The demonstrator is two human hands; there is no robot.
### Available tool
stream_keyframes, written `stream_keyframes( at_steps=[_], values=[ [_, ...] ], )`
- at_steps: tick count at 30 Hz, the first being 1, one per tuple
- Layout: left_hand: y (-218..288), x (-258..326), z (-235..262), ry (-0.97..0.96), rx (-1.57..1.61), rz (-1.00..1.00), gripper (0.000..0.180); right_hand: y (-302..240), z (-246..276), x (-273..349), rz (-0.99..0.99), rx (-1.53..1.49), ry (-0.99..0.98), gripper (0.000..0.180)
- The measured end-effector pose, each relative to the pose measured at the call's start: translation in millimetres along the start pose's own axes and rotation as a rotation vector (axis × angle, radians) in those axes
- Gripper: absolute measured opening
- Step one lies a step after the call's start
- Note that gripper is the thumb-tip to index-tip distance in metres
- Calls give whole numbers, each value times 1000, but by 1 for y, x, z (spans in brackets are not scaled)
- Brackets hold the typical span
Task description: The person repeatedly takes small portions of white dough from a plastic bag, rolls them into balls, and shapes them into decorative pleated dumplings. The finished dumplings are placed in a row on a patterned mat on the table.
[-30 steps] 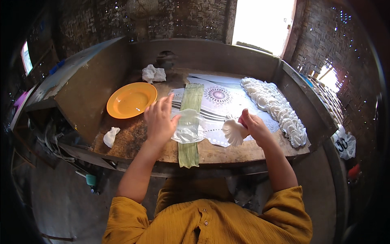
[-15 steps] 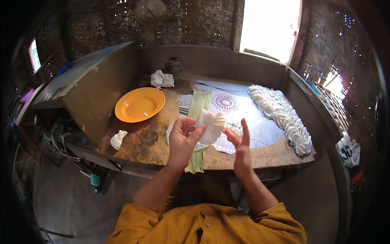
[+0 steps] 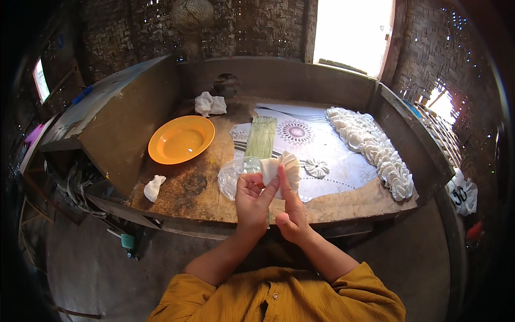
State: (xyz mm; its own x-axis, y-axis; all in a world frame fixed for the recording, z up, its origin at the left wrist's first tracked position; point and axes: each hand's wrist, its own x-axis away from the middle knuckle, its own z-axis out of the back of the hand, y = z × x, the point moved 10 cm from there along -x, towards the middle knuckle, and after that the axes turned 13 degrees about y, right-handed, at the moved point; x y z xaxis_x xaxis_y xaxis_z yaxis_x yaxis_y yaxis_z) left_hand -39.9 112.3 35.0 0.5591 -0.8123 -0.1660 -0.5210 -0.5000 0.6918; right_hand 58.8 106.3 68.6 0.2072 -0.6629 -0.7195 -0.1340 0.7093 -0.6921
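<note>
A soft, thin, off-white pleated piece (image 3: pixel 289 167), like a small dough sheet with fan-like folds along its right side, is raised over the front of the table. My left hand (image 3: pixel 253 201) pinches its lower left part between thumb and fingers. My right hand (image 3: pixel 292 212) is beside it, index finger stretched up flat against the pleats and thumb apart, lower down; its other fingers are mostly hidden. Behind my left hand lies a clear plastic sheet (image 3: pixel 229 177), crumpled at its left, partly over a pale green strip (image 3: pixel 261 137).
An orange plate (image 3: pixel 181 140) stands at left on the wooden table (image 3: pixel 343 210). White crumpled bundles (image 3: pixel 210 104) and a small white piece (image 3: pixel 154 188) lie near it. Overlapping pleated white pieces (image 3: pixel 370 150) line the patterned sheet's (image 3: pixel 322 131) right side. Raised boards (image 3: pixel 279 80) edge the table.
My right hand has moved left and up against the pleated piece, its index finger now touching it. My left hand has shifted slightly right and down, still pinching the piece.
</note>
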Motion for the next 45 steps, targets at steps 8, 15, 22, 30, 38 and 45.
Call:
stream_keyframes(
  at_steps=[8,15,22,30,38,45],
  values=[
    [0,4,6,12,-33,-50,27,2,8,3,-12,79,91,97],
    [12,-8,36,137,-90,-125,30,1,31,-7,-1,59,217,93],
    [68,-34,23,-30,-1275,-747,29,27,32,-11,-358,-245,-65,114],
    [-22,7,-9,-527,-451,637,73,6,3,-8,-375,-139,-376,106],
    [-34,8,11,-269,-443,701,63,18,8,-13,-410,372,-432,84],
    [-48,9,25,-216,-322,760,60,18,5,-14,-320,619,-461,79]
  ],
)
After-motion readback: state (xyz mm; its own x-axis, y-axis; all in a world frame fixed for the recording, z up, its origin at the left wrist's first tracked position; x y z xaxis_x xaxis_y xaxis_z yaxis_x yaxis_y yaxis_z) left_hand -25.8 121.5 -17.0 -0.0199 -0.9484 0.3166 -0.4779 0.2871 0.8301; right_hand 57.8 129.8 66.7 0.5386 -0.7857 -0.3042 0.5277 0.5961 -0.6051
